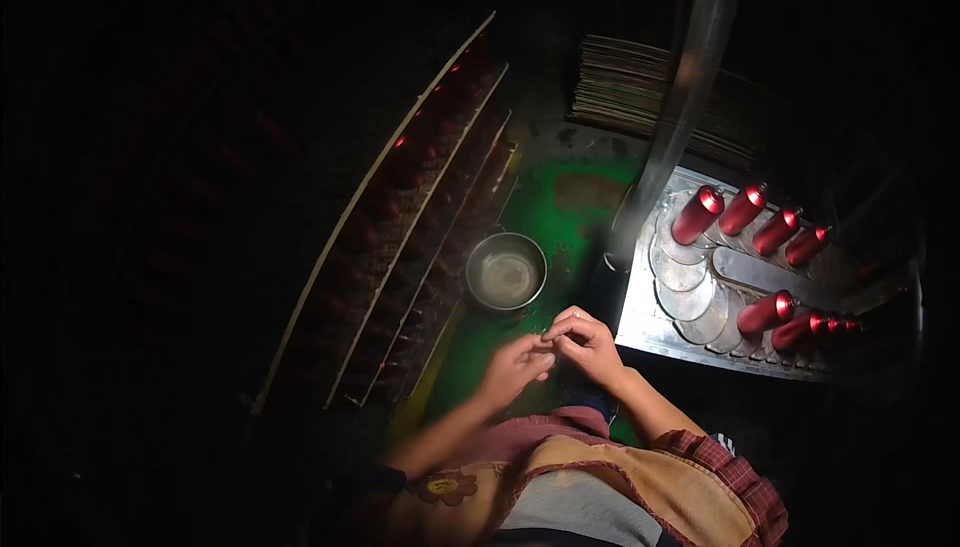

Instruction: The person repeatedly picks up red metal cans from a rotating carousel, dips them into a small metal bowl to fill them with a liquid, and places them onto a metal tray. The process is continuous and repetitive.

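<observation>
Here, nearer you than the metal bowl [506, 271], your left hand [513, 367] and right hand [592, 347] meet, fingers curled; whether they grip anything, I cannot tell.

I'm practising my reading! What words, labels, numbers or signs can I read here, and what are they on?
None that I can read.
Red cylinders: no readable writing.
Metal bowl: none readable.
Flower on the clothing: a picture, not a word.
Stacked sheets: too dim to tell.
</observation>
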`<control>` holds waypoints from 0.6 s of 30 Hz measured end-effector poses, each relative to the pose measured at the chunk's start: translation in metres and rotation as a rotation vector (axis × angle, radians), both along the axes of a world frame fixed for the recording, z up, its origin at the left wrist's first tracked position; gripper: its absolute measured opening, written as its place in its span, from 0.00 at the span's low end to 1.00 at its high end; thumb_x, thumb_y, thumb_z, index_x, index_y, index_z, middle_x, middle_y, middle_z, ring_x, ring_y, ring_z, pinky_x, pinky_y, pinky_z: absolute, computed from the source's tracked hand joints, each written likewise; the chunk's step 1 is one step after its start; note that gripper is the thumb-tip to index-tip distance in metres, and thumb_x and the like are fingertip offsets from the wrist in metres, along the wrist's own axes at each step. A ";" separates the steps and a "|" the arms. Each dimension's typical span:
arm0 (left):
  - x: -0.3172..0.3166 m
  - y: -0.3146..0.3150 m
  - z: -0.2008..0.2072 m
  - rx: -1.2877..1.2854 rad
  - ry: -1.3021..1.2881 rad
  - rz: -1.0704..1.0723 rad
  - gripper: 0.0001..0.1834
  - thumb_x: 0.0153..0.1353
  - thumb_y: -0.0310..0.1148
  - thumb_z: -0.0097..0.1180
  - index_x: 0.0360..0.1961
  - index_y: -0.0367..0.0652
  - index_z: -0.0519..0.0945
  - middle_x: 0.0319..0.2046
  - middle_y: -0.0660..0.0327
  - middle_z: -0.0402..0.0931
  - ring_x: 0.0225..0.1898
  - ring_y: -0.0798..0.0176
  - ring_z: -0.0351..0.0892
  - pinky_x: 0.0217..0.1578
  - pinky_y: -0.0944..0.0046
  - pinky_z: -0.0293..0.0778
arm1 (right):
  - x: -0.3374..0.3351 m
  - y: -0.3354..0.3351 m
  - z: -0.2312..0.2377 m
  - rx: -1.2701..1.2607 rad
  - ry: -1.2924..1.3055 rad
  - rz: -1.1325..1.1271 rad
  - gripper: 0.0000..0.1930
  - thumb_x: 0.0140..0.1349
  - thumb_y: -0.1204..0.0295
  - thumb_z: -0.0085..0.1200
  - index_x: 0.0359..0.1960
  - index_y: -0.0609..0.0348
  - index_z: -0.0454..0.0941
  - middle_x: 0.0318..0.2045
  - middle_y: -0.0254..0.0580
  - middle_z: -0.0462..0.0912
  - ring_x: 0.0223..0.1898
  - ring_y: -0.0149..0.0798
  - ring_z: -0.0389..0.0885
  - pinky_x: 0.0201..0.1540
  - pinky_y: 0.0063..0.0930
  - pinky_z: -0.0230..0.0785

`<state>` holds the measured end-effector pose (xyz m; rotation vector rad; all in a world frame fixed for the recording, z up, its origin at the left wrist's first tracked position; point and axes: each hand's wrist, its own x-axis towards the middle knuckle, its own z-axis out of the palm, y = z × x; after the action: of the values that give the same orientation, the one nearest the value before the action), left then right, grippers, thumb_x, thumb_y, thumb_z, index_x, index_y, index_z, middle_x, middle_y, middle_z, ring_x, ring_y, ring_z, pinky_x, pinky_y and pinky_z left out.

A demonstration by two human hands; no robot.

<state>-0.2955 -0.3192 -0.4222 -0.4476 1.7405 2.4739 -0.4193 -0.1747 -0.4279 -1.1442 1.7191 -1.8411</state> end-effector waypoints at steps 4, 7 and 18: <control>0.079 -0.135 0.058 -0.260 0.137 0.249 0.22 0.65 0.28 0.58 0.60 0.39 0.73 0.49 0.61 0.78 0.45 0.71 0.76 0.47 0.68 0.74 | 0.023 -0.161 0.046 0.012 0.091 0.253 0.10 0.60 0.78 0.58 0.44 0.61 0.82 0.44 0.42 0.79 0.45 0.37 0.78 0.47 0.27 0.70; 0.132 -0.248 0.101 -0.318 0.198 0.661 0.21 0.65 0.27 0.54 0.59 0.36 0.73 0.54 0.55 0.75 0.51 0.65 0.77 0.46 0.65 0.80 | -0.006 -0.278 0.081 -0.037 0.328 0.298 0.13 0.61 0.80 0.57 0.49 0.62 0.80 0.51 0.44 0.74 0.49 0.37 0.77 0.49 0.27 0.73; 0.204 -0.607 0.177 -1.757 -0.243 1.119 0.28 0.56 0.43 0.67 0.59 0.53 0.77 0.63 0.49 0.67 0.63 0.44 0.66 0.63 0.50 0.65 | -0.121 -0.650 0.187 0.288 1.004 -0.057 0.30 0.54 0.53 0.64 0.62 0.28 0.72 0.66 0.55 0.62 0.66 0.64 0.57 0.65 0.55 0.64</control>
<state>-0.0914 -0.9258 -0.2456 -1.9408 3.4620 -0.0219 -0.5399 -0.8245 -0.2407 -2.0831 2.4038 -0.9783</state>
